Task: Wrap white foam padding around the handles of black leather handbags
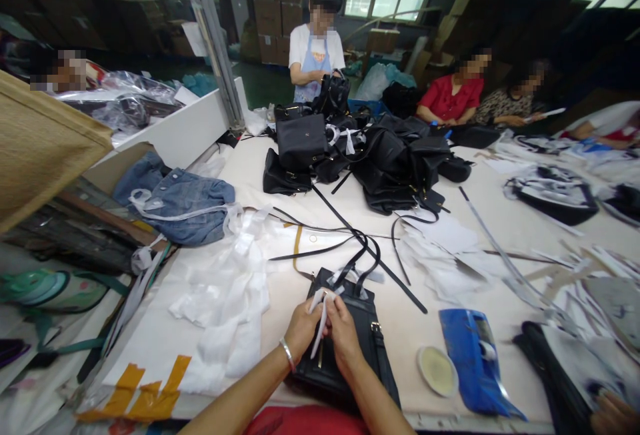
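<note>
A black handbag [357, 348] with buckled side straps lies in front of me at the table's near edge. Over its upper part, my left hand [303, 325] and my right hand [345, 331] come together, fingers closed on a strip of thin white tissue paper [319, 341]. The strip hangs down over the bag's front, close to a gold zipper. Above my hands, the bag's looped handles [367, 258] stand up, with white wrapping at their bases. A silver bangle circles my left wrist.
White tissue sheets [220, 301] and a denim bundle [183, 201] lie left. Black bags [390, 151] are piled at the back, with co-workers beyond. Right of me are a round dish [437, 370], a blue tape dispenser [470, 355], white papers [443, 248] and another person's hand [615, 415].
</note>
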A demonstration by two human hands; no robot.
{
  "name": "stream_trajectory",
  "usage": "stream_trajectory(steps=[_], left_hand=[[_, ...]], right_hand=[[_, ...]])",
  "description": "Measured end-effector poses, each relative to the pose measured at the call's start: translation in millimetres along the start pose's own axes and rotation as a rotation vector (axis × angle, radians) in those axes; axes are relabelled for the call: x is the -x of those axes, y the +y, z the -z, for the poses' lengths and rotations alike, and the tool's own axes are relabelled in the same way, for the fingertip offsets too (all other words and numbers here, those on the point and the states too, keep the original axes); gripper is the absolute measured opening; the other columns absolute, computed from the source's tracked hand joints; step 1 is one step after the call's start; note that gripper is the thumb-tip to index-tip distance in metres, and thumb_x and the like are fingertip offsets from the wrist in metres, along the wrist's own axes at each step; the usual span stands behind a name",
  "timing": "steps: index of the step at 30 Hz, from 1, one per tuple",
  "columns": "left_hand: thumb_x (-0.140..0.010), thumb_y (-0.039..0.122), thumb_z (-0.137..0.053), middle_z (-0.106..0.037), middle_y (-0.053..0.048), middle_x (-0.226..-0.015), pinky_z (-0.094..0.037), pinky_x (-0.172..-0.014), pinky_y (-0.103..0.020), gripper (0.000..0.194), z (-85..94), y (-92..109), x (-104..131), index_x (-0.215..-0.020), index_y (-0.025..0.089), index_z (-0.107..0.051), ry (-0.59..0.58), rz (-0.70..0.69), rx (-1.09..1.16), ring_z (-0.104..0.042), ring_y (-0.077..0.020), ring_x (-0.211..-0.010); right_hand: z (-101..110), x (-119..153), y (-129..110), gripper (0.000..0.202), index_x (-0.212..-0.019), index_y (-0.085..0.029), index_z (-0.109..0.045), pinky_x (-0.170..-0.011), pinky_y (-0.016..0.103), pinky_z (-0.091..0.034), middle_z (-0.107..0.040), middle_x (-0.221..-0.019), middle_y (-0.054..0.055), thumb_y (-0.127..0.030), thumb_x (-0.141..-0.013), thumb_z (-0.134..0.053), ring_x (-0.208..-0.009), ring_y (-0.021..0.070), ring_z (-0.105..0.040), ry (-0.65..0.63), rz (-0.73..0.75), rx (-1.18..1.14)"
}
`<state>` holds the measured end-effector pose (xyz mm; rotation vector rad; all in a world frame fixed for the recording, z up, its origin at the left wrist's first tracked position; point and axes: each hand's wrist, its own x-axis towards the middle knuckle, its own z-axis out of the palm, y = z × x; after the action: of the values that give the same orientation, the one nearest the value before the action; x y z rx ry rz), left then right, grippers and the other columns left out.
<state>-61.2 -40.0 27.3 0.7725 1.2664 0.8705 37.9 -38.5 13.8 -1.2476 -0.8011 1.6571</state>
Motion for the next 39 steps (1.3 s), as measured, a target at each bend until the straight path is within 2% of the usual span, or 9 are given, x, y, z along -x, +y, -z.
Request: stream_trajectory(steps=[6, 9, 13, 16, 21, 26, 29, 34, 39], left_hand=[[-0.085, 0.045, -0.047, -0.064, -0.007, -0.107, -0.043, -0.09, -0.032, 0.044, -1.4, 5, 12, -0.117, 0.017, -0.057, -0.026, -0.237, -0.051, -0.058, -0.0193, -0.093], [-0.085, 0.044, -0.046, -0.065, -0.006, -0.092, -0.047, -0.074, -0.029, 0.047, 0.3, 2, 12, -0.122, 0.016, -0.053, -0.047, -0.195, -0.104, -0.058, -0.0174, -0.078], [-0.089, 0.043, -0.039, -0.058, -0.001, -0.074, -0.041, -0.053, -0.022, 0.05, 5.8, -3, 6, -0.13, 0.015, -0.044, -0.143, -0.159, -0.133, -0.05, -0.0109, -0.057], [-0.091, 0.039, -0.034, -0.06, -0.003, -0.077, -0.042, -0.057, -0.024, 0.05, 9.6, -4, 4, -0.134, 0.015, -0.037, -0.173, -0.23, -0.294, -0.053, -0.0125, -0.06], [-0.088, 0.022, -0.035, -0.063, -0.016, -0.104, -0.045, -0.073, -0.033, 0.049, -0.1, -10, 6, -0.136, 0.013, -0.03, -0.008, -0.396, -0.837, -0.062, -0.0236, -0.085], [-0.084, 0.009, -0.034, -0.062, -0.015, -0.093, -0.047, -0.071, -0.034, 0.035, -22.9, -21, 8, -0.118, 0.01, -0.039, 0.11, -0.455, -1.088, -0.063, -0.0247, -0.084], [-0.083, 0.007, -0.033, -0.059, -0.012, -0.09, -0.048, -0.069, -0.034, 0.027, -26.4, -26, 6, -0.108, 0.012, -0.043, 0.071, -0.541, -1.138, -0.061, -0.0232, -0.082], [-0.085, 0.008, -0.032, -0.055, -0.009, -0.093, -0.049, -0.074, -0.034, 0.026, -17.3, -31, 0, -0.107, 0.015, -0.043, -0.035, -0.687, -1.109, -0.057, -0.0199, -0.083], [-0.085, 0.009, -0.031, -0.055, -0.01, -0.095, -0.048, -0.076, -0.036, 0.025, -13.4, -27, 0, -0.104, 0.016, -0.047, -0.09, -0.633, -1.032, -0.057, -0.0206, -0.087]], right_hand=[[5, -1, -12, 0.033, -0.092, -0.019, -0.063, -0.06, 0.023, -0.045, -0.065, -0.081, 0.002, -0.049, -0.078, -0.056, -0.074, 0.018, -0.059, 0.111, 0.185, 0.314], [10, -2, -19, 0.029, -0.086, -0.019, -0.064, -0.061, 0.024, -0.045, -0.064, -0.075, 0.001, -0.046, -0.076, -0.06, -0.067, 0.0162, -0.057, 0.108, 0.229, 0.393], [21, -3, -25, 0.032, -0.09, -0.019, -0.062, -0.053, 0.024, -0.042, -0.06, -0.066, -0.001, -0.046, -0.073, -0.065, -0.055, 0.0126, -0.052, -0.098, 0.031, 0.125], [27, -1, -19, 0.031, -0.086, -0.017, -0.061, -0.055, 0.023, -0.041, -0.06, -0.067, -0.001, -0.044, -0.072, -0.067, -0.056, 0.0116, -0.053, -0.098, -0.03, -0.029], [31, -4, 0, 0.026, -0.066, -0.016, -0.055, -0.05, 0.021, -0.039, -0.055, -0.057, -0.003, -0.036, -0.065, -0.071, -0.05, 0.0085, -0.048, 0.092, -0.037, -0.059], [33, -8, 3, 0.016, -0.06, -0.017, -0.051, -0.044, 0.02, -0.036, -0.05, -0.046, -0.006, -0.025, -0.057, -0.065, -0.042, 0.0078, -0.044, 0.291, -0.113, -0.052], [33, -5, -1, 0.015, -0.057, -0.018, -0.048, -0.044, 0.021, -0.04, -0.05, -0.044, -0.006, -0.022, -0.055, -0.063, -0.041, 0.0086, -0.046, 0.354, -0.129, -0.033], [35, 9, -9, 0.017, -0.066, -0.016, -0.055, -0.056, 0.026, -0.049, -0.06, -0.056, -0.002, -0.022, -0.056, -0.068, -0.052, 0.012, -0.057, 0.274, -0.122, -0.141], [38, 22, -15, 0.027, -0.084, -0.014, -0.061, -0.071, 0.031, -0.051, -0.067, -0.078, 0.005, -0.033, -0.066, -0.071, -0.072, 0.0155, -0.063, 0.134, -0.051, -0.182]])
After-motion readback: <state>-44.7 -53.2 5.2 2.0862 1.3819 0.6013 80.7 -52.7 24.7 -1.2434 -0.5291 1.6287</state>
